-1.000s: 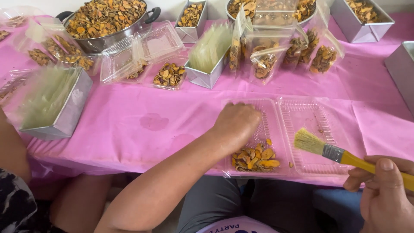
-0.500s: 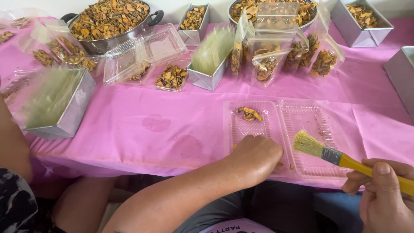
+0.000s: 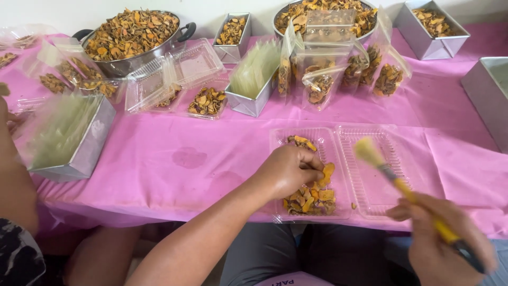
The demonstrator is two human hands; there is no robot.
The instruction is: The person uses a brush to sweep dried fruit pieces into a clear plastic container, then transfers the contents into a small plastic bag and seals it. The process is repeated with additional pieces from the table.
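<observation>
The fingers of the left hand are curled loosely over a heap of orange and yellow dried slices in the left half of a clear hinged clamshell tray, which is set open on the pink-covered desk, its long axis running left to right. The heap lies directly beneath and just toward the body from these fingers; whether a slice is pinched cannot be told. To the right, a yellow-handled brush is gripped firmly in the right hand, its pale bristles over the empty half.
</observation>
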